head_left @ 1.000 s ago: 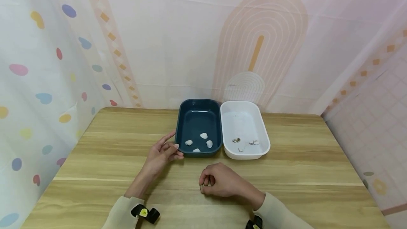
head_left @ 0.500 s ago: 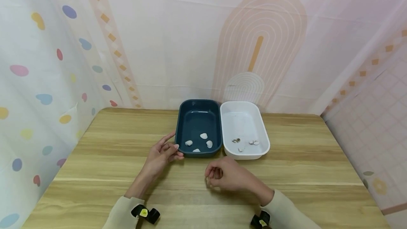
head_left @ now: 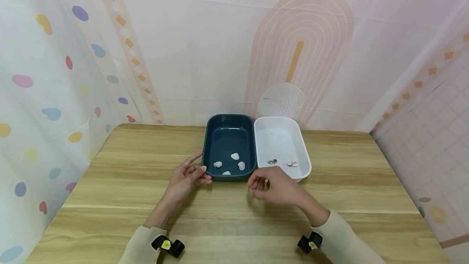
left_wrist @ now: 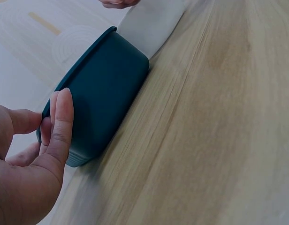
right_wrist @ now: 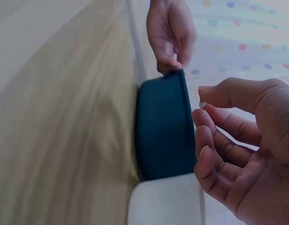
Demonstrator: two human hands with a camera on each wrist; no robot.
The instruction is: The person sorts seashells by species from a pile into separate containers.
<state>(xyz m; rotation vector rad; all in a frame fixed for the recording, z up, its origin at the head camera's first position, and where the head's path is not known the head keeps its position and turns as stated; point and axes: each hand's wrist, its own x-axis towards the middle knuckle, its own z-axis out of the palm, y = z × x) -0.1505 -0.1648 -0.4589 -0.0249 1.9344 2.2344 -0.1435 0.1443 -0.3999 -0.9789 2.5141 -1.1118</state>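
My left hand (head_left: 185, 178) holds the near left corner of a dark teal tray (head_left: 229, 133), its thumb at the rim and fingers against the outer wall. Several white seashells (head_left: 235, 156) lie in that tray. My right hand (head_left: 278, 186) is raised before the near edge of a white tray (head_left: 276, 139) and overlaps its corner in the head view. Between thumb and index fingertip it pinches a tiny shiny piece (right_wrist: 202, 104), too small to identify. Small brownish trinkets (head_left: 272, 161) and pale curved ones (head_left: 292, 164) lie in the white tray.
Both trays stand side by side at the back of a wood-grain table (head_left: 348, 190). A patterned curtain (head_left: 194, 52) hangs right behind them, with more cloth at both sides. A black wrist camera (head_left: 310, 243) is strapped at each cuff.
My right hand has moved up and to the right across the table to the white tray's near edge, still pinching the tiny piece. My left hand and both trays have stayed put.
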